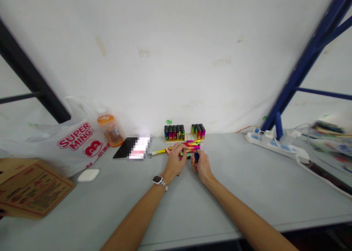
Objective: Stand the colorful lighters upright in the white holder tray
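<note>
My right hand is closed around a small dark blue and black cylinder, which looks like a lighter. To its left, my left hand reaches over a loose pile of shiny, multicoloured pieces; its fingers are bent and apart, with no held thing visible. The wrist behind it wears a watch. Behind the pile, small colourful cylinders with dark tops stand upright in rows in a white tray, with a second group at its right end. A yellow piece lies left of the pile.
Leftward are a tablet, an orange drink bottle, a plastic bag, a white case and a cardboard box. A power strip with cables lies at right, by a blue metal post. A white wall stands behind.
</note>
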`<state>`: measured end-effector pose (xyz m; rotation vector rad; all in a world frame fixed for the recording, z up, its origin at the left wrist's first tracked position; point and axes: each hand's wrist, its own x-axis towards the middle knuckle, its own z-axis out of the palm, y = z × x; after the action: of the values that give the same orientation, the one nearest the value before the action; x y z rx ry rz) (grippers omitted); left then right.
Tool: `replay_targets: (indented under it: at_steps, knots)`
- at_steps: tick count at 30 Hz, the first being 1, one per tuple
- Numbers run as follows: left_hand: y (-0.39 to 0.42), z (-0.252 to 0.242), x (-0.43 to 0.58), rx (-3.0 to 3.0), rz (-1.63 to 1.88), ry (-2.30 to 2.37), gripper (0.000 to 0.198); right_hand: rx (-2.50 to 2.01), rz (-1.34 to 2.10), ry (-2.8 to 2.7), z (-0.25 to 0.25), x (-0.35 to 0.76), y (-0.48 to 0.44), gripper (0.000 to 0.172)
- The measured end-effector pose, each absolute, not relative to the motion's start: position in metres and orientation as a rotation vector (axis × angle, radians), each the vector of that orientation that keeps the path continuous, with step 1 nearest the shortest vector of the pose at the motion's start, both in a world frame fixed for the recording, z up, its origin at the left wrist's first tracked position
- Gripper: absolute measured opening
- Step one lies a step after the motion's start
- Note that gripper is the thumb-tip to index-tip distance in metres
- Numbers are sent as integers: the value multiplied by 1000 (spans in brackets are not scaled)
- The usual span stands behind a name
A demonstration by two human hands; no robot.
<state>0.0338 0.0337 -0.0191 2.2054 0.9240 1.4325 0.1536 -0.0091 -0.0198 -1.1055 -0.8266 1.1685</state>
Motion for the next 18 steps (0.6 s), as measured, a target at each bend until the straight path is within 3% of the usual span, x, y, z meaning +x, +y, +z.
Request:
replay_targets:
  at_steps: [8, 15, 18]
  knots:
    - [35, -20, 34, 2199, 1429, 921, 18, -1101, 1201, -819, -19, 154, -9, 48]
    - [25, -11, 33, 2214, 1439, 810, 13, -970, 1349, -854, -25, 155, -3, 60]
    - [19, -8, 38, 2208, 1427, 818, 5, -1001, 1207, -891, -28, 155, -2, 52]
